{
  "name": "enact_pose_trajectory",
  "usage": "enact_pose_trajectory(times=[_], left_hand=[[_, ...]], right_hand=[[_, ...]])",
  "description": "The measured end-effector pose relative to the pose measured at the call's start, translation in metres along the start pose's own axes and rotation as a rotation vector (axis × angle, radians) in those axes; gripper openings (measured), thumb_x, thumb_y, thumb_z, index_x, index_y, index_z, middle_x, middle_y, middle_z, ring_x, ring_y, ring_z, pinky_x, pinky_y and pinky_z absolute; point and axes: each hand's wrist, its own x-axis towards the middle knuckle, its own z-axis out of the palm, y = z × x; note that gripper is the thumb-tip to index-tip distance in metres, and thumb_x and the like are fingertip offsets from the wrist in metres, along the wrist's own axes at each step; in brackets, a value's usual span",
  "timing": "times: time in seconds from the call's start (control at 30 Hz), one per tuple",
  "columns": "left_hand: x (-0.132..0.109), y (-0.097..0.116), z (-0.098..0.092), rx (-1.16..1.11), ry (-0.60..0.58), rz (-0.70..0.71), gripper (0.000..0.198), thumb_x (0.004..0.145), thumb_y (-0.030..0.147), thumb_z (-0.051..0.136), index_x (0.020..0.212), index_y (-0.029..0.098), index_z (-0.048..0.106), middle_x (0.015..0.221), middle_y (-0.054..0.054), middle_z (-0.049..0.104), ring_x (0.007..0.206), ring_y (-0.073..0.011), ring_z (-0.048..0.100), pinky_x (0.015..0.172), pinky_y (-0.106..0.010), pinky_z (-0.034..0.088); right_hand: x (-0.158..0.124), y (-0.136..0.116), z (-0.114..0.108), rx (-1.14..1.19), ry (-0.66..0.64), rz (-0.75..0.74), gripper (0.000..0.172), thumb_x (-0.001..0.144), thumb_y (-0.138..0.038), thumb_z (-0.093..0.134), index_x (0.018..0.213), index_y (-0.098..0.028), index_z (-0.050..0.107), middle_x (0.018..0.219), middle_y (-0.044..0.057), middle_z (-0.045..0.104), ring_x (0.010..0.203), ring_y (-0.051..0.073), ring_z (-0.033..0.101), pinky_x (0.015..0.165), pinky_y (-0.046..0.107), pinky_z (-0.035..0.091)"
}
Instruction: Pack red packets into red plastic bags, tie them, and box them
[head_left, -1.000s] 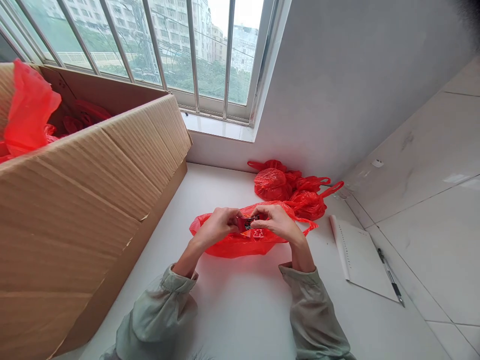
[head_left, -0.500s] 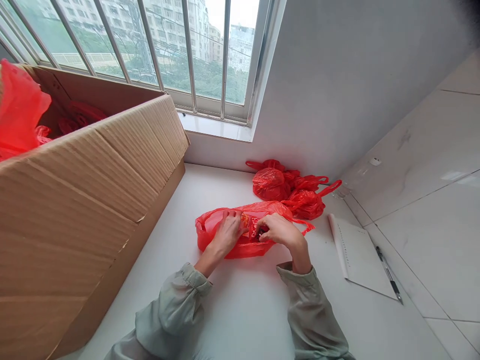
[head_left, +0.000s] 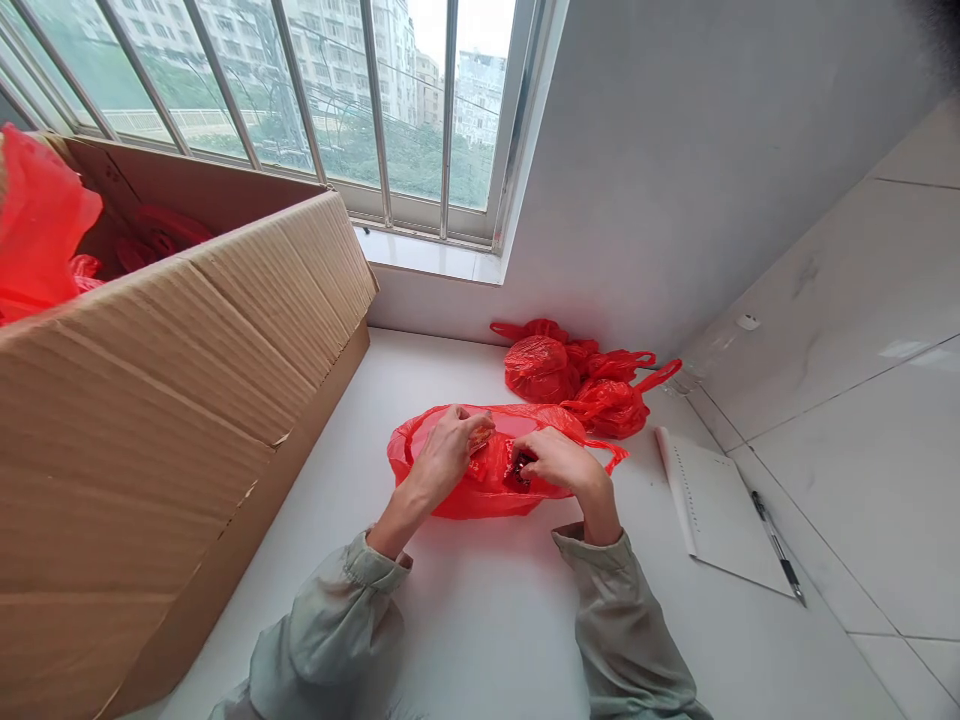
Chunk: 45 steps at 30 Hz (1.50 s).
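Note:
A red plastic bag lies spread open on the white table, its mouth facing up. Inside it sit small red and orange wrapped packets. My left hand is over the left part of the bag, thumb and fingers pinched around a small orange-red packet. At the right part of the mouth, my right hand curls its fingers around a dark, shiny small packet. The fingertips of the right hand are partly hidden by the hand itself.
Several tied red plastic bags stand against the wall behind. A large cardboard box holding red bags fills the left side. To the right lie a notebook and a pen. A barred window is at the back.
My left hand has lifted slightly and shifted left, its fingers now pinched on an orange-red packet. My right hand has stayed almost in place.

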Motion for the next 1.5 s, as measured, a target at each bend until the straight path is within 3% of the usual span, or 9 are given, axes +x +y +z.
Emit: enact_pose_trajectory(times=[0.1, 0.23, 0.4, 0.53, 0.7, 0.87, 1.1, 1.33, 1.5], left_hand=[[-0.001, 0.000, -0.011, 0.011, 0.005, -0.017, 0.033, 0.089, 0.014, 0.042, 0.103, 0.019, 0.071, 0.101, -0.010, 0.059, 0.090, -0.0225, 0.061, 0.079, -0.034, 0.050], [-0.001, 0.004, -0.020, -0.043, -0.002, -0.009, 0.027, 0.085, 0.014, 0.049, 0.099, 0.022, 0.070, 0.103, -0.007, 0.067, 0.100, -0.0224, 0.062, 0.082, -0.030, 0.051], [-0.001, 0.009, -0.025, -0.120, -0.024, -0.059, 0.032, 0.080, 0.011, 0.048, 0.104, 0.025, 0.065, 0.101, -0.002, 0.068, 0.084, -0.0179, 0.066, 0.072, -0.026, 0.049], [-0.001, 0.009, -0.023, -0.236, -0.036, -0.071, 0.028, 0.082, 0.016, 0.048, 0.108, 0.024, 0.057, 0.104, -0.002, 0.066, 0.078, -0.0163, 0.067, 0.065, -0.025, 0.048], [-0.002, 0.008, -0.020, -0.331, -0.070, -0.042, 0.028, 0.084, 0.025, 0.052, 0.111, 0.021, 0.054, 0.109, -0.005, 0.064, 0.082, -0.0181, 0.068, 0.062, -0.025, 0.050], [-0.002, 0.010, -0.024, -0.310, -0.058, -0.058, 0.024, 0.087, 0.042, 0.057, 0.093, 0.019, 0.063, 0.088, -0.002, 0.070, 0.079, -0.0186, 0.065, 0.064, -0.025, 0.047], [-0.001, 0.013, -0.027, -0.179, -0.029, -0.058, 0.022, 0.082, 0.034, 0.057, 0.069, 0.018, 0.065, 0.065, 0.000, 0.065, 0.061, -0.0148, 0.055, 0.057, -0.025, 0.038], [-0.003, 0.015, -0.025, -0.266, -0.109, -0.100, 0.019, 0.080, 0.029, 0.058, 0.071, 0.018, 0.070, 0.067, -0.001, 0.070, 0.063, -0.0156, 0.061, 0.057, -0.023, 0.042], [-0.003, 0.014, -0.027, -0.268, -0.093, -0.089, 0.020, 0.081, 0.027, 0.056, 0.074, 0.018, 0.072, 0.068, -0.002, 0.072, 0.065, -0.0162, 0.064, 0.059, -0.023, 0.044]], right_hand=[[0.004, -0.009, 0.003, -0.085, -0.108, -0.038, 0.026, 0.070, 0.002, 0.054, 0.073, -0.020, 0.067, 0.079, -0.001, 0.071, 0.072, 0.013, 0.056, 0.061, 0.024, 0.033], [0.010, -0.013, 0.011, -0.151, -0.098, -0.015, 0.025, 0.072, -0.001, 0.058, 0.084, -0.020, 0.070, 0.086, 0.003, 0.072, 0.081, 0.016, 0.061, 0.063, 0.025, 0.034], [0.011, -0.007, 0.007, -0.091, 0.110, 0.048, 0.033, 0.093, -0.011, 0.041, 0.112, -0.018, 0.067, 0.114, 0.011, 0.069, 0.106, 0.020, 0.062, 0.082, 0.028, 0.042], [0.013, -0.007, -0.001, 0.341, 0.308, -0.072, 0.034, 0.100, -0.032, 0.039, 0.118, -0.020, 0.064, 0.122, 0.008, 0.068, 0.114, 0.020, 0.061, 0.099, 0.034, 0.043], [0.018, -0.009, 0.002, 0.692, 0.179, -0.131, 0.026, 0.088, -0.040, 0.058, 0.100, -0.019, 0.068, 0.100, 0.004, 0.072, 0.091, 0.019, 0.066, 0.080, 0.031, 0.051], [0.017, -0.001, -0.001, 0.731, 0.229, -0.114, 0.022, 0.079, -0.038, 0.066, 0.084, -0.017, 0.065, 0.077, -0.001, 0.064, 0.075, 0.016, 0.060, 0.070, 0.028, 0.048], [0.008, -0.010, -0.008, 0.646, 0.136, -0.116, 0.019, 0.076, -0.036, 0.070, 0.085, -0.020, 0.067, 0.085, -0.001, 0.067, 0.073, 0.014, 0.059, 0.065, 0.025, 0.045], [0.006, -0.011, -0.008, 0.730, 0.072, -0.083, 0.019, 0.073, -0.037, 0.073, 0.073, -0.018, 0.066, 0.063, -0.003, 0.061, 0.056, 0.013, 0.055, 0.055, 0.026, 0.044], [0.004, -0.012, -0.008, 0.633, 0.118, -0.128, 0.013, 0.076, -0.031, 0.068, 0.079, -0.019, 0.070, 0.076, 0.000, 0.067, 0.067, 0.014, 0.059, 0.059, 0.024, 0.044]])
